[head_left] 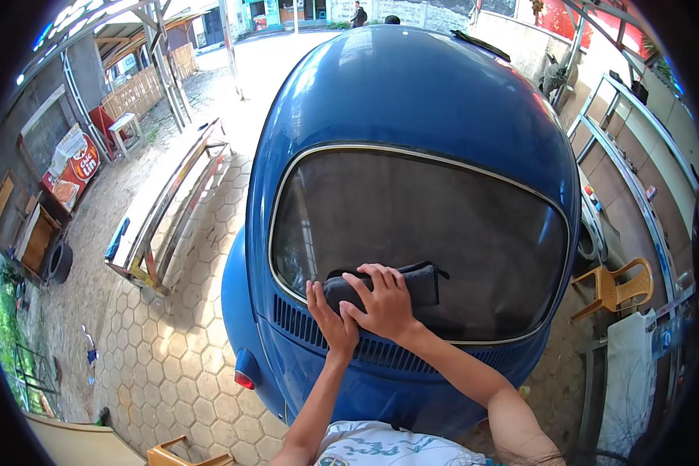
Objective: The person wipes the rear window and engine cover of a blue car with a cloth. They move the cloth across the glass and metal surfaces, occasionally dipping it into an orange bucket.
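A dark grey soft pouch point(422, 287) with a black loop at its right end lies on the sloping rear window point(458, 225) of a blue car point(412, 85). My right hand point(386, 304) rests across the middle of the pouch, with its fingers spread over the top. At the pouch's left end is my left hand point(334, 322), its fingers stretched upward and touching the pouch. Both hands meet near the thumbs. Part of the pouch is hidden beneath my right hand. Below it run the car's black vent slots point(299, 320).
A long wooden bench point(171, 202) stands to the left on hexagonal paving point(186, 342). At the right are a yellow plastic chair point(615, 287) and metal racks point(621, 155). A tyre point(60, 262) leans by the left wall. A person point(359, 15) is far off beyond the car.
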Demonstrator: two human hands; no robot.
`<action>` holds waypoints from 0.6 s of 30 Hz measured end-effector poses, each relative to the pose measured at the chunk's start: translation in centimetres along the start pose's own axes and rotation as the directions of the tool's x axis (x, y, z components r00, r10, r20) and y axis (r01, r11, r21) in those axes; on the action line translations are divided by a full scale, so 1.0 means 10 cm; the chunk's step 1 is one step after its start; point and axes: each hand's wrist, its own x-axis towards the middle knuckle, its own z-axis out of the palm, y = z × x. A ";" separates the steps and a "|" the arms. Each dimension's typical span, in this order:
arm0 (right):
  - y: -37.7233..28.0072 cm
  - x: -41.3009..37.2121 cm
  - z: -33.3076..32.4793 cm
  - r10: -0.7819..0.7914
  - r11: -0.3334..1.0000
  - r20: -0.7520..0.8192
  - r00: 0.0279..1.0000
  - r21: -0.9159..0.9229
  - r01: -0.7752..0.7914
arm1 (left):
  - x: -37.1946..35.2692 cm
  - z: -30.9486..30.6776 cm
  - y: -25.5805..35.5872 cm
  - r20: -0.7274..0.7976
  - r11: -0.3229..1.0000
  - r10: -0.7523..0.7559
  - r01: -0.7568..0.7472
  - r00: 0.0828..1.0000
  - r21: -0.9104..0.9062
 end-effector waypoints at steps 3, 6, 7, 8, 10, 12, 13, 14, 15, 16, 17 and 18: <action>0.26 -0.19 -0.30 0.109 0.990 0.025 0.994 -0.095 -0.106 | 0.21 -0.17 0.03 0.343 0.939 0.205 -0.283 0.917 0.196; 0.51 -0.37 -0.23 0.015 0.981 -0.085 0.996 -0.189 -0.031 | 0.32 -0.01 0.03 0.332 0.968 0.203 -0.239 0.921 0.073; 0.57 -0.34 -0.22 0.025 0.978 -0.106 0.994 -0.204 -0.047 | 0.38 0.04 0.05 0.355 0.974 0.203 -0.225 0.913 0.022; 0.62 -0.30 -0.21 0.038 0.974 -0.129 0.991 -0.216 -0.065 | 0.43 0.12 0.11 0.342 0.976 0.201 -0.219 0.918 0.012; 0.77 -0.12 -0.22 0.059 0.971 -0.184 0.981 -0.217 -0.099 | 0.59 0.25 0.24 0.357 0.972 0.195 -0.228 0.913 0.051; 0.90 0.09 -0.25 0.078 0.969 -0.229 0.970 -0.211 -0.128 | 0.78 0.36 0.38 0.366 0.960 0.201 -0.258 0.909 0.113; 0.94 0.17 -0.25 0.088 0.968 -0.250 0.964 -0.208 -0.142 | 0.89 0.43 0.42 0.371 0.957 0.203 -0.263 0.906 0.121; 0.99 0.25 -0.23 0.093 0.967 -0.272 0.958 -0.207 -0.152 | 1.01 0.50 0.45 0.372 0.955 0.206 -0.269 0.905 0.126; 1.04 0.33 -0.22 0.096 0.966 -0.292 0.952 -0.205 -0.160 | 1.12 0.58 0.45 0.371 0.953 0.208 -0.273 0.905 0.132; 1.08 0.41 -0.21 0.107 0.961 -0.314 0.943 -0.209 -0.179 | 1.22 0.68 0.44 0.354 0.957 0.236 -0.279 0.905 0.076; 1.11 0.48 -0.19 0.119 0.958 -0.331 0.936 -0.208 -0.195 | 1.30 0.76 0.41 0.336 0.959 0.257 -0.281 0.906 0.026; 1.15 0.57 -0.16 0.134 0.956 -0.345 0.929 -0.202 -0.213 | 1.38 0.85 0.37 0.319 0.960 0.272 -0.281 0.908 -0.019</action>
